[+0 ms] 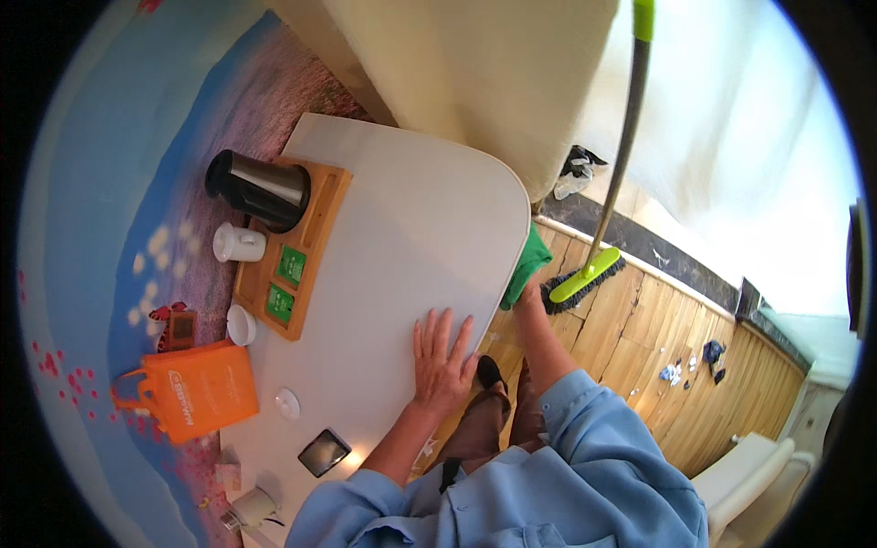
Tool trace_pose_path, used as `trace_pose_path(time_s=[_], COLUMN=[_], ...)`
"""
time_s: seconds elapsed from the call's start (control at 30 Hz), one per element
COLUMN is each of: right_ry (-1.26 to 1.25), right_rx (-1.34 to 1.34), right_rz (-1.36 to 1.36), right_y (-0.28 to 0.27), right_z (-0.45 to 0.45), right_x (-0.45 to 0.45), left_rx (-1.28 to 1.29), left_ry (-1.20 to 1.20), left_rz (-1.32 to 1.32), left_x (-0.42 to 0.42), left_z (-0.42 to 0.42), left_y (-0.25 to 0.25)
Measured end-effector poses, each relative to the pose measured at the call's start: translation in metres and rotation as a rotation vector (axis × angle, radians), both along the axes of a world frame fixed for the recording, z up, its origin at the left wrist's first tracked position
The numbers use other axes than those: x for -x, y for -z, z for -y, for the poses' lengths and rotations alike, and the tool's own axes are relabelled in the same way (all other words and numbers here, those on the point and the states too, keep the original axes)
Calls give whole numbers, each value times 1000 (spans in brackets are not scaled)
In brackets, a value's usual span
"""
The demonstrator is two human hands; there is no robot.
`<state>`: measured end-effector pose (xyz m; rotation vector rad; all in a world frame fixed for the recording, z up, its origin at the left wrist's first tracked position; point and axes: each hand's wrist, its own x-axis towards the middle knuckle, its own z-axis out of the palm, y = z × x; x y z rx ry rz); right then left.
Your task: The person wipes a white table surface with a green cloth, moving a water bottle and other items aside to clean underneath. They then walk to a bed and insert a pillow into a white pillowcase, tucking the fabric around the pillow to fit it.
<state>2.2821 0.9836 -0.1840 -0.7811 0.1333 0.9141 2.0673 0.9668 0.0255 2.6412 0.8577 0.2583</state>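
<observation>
My left hand (pixel 440 366) lies palm down on the white tabletop (pixel 411 219), fingers apart and holding nothing. Beyond the table's rounded right edge, my right hand (pixel 529 294) grips a green cloth (pixel 529 264), which hides most of the fingers. The cloth is against or just beside that edge; exact contact is hard to see. Along the wall side of the table sits a wooden tray (pixel 322 243) with two green packets (pixel 292 264). An electric kettle (pixel 264 188) and a white mug (pixel 240 243) are at the tray.
An orange bag (pixel 202 390), a white ashtray-like dish (pixel 241 325), and a dark-screened device (pixel 324 453) rest toward the left. A broom (pixel 586 274) with a lime-green head leans upright past the table. Litter (pixel 671 373) is scattered on the wood floor; a white chair (pixel 747 472) stands lower right.
</observation>
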Motion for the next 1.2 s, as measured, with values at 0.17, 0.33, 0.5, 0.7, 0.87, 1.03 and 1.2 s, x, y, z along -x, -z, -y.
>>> trace_pose_path(time_s=[0.17, 0.33, 0.5, 0.7, 0.87, 1.03, 1.2], right_ry=[-165, -401, -543, -558, -323, -579, -585], right_rx=[-28, -74, -108, 177, 494, 678, 334], right_rz=[-9, 27, 97, 333, 1273, 1960, 2152], right_y=[-33, -28, -14, -112, -151, -185, -176], right_z=[-49, -89, -110, -83, -63, -128, -226], right_x=[-54, -126, -160, -99, -77, -79, -79], left_rx=[5, 10, -27, -63, -15, 43, 69], left_ry=[-81, -129, -171, -234, -201, -278, -275], left_rz=[13, 73, 115, 94, 129, 225, 268], left_x=[-65, -124, -155, -137, -145, -136, -144], left_z=[-47, -79, -99, -99, -103, -103, -103], left_y=[-8, -4, 14, 18, 28, 22, 19])
